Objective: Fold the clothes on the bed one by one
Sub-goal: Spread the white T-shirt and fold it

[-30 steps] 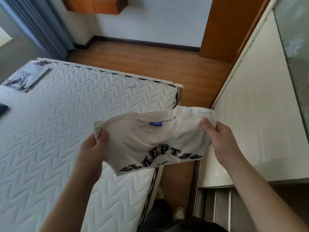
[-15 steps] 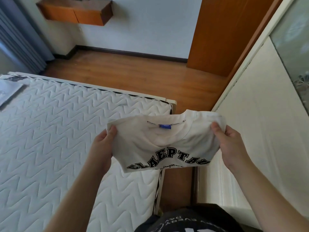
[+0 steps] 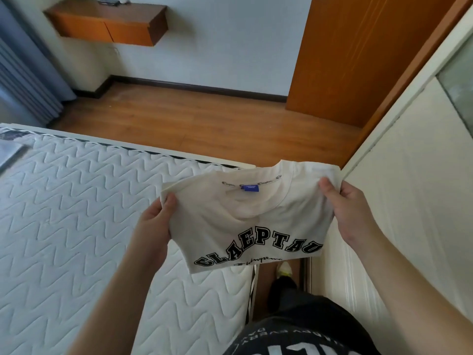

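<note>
1. T-shirt [image 3: 245,221]: cream-white, black arched block lettering, blue neck label [image 3: 250,187].
2. Mattress [image 3: 76,213], at 9 o'clock: white, zigzag quilting.
3. Floor [image 3: 204,119], at 12 o'clock: brown wood grain.
4. Curtain [image 3: 23,73], at 10 o'clock: grey-blue, pleated.
5. Wall shelf [image 3: 107,24], at 11 o'clock: orange-brown.

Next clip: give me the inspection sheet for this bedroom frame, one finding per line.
Surface: white quilted mattress, bare where visible.
Job's things: folded cream T-shirt held in the air over the mattress corner.
Clutter: grey item at the mattress's far left edge, cropped.
Grippers: left hand and right hand each pinch one side of the shirt.
Cables: nothing seen.
Surroundings: wooden floor, wall shelf, wardrobe.
</note>
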A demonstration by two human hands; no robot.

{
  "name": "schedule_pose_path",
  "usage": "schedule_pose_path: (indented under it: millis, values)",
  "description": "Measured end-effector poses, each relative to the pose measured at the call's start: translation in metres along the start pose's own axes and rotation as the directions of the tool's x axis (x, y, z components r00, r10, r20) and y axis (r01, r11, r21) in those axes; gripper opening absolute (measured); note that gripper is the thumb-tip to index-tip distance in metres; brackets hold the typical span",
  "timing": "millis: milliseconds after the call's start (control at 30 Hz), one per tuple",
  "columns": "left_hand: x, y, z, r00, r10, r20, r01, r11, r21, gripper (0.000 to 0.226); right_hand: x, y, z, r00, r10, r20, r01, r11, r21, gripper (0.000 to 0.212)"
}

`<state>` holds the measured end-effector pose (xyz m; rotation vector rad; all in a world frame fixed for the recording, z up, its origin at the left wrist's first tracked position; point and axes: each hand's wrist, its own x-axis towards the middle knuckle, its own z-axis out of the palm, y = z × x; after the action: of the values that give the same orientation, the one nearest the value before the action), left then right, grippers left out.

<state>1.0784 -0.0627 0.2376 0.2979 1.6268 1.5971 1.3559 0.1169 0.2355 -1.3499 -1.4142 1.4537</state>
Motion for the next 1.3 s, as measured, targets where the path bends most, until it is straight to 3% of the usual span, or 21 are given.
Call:
schedule_pose_path:
  millis: [233, 433, 667, 900, 1000, 1233, 1300]
  values:
    - [0.06, -0.003, 0.023, 0.993, -0.044, -0.105, 0.043, 0.999, -0.013, 0.023, 0.107, 0.004, 0.017, 0.991, 0.014, 0.132, -0.004, 0.997, -0.078, 0.018]
    - [0.123, 0.002, 0.074, 0.969, -0.085, -0.232, 0.078, 0.996, -0.039, 0.022, 0.224, 0.003, 0.042, 0.966, 0.068, 0.249, -0.063, 0.998, -0.031, 0.016]
    - [0.185, 0.023, 0.128, 0.909, -0.09, -0.406, 0.075, 0.996, -0.052, 0.021, 0.354, -0.02, 0.067, 0.885, 0.123, 0.448, -0.102, 0.992, -0.073, 0.014]
    - [0.211, 0.036, 0.142, 0.83, -0.081, -0.552, 0.027, 0.994, -0.105, 0.019, 0.416, -0.045, 0.111, 0.782, 0.166, 0.601, -0.154, 0.985, -0.071, 0.025]
    - [0.217, 0.039, 0.143, 0.83, -0.084, -0.551, 0.024, 0.993, -0.114, 0.019, 0.426, -0.05, 0.122, 0.776, 0.169, 0.607, -0.165, 0.984, -0.063, 0.038]
    - [0.263, 0.044, 0.147, 0.883, -0.066, -0.466, 0.031, 0.996, -0.082, 0.02, 0.439, -0.052, 0.12, 0.835, 0.127, 0.536, -0.111, 0.992, -0.062, 0.014]
    - [0.277, 0.047, 0.153, 0.903, -0.062, -0.425, 0.03, 0.996, -0.082, 0.02, 0.442, -0.055, 0.114, 0.85, 0.117, 0.513, -0.103, 0.993, -0.056, 0.019]
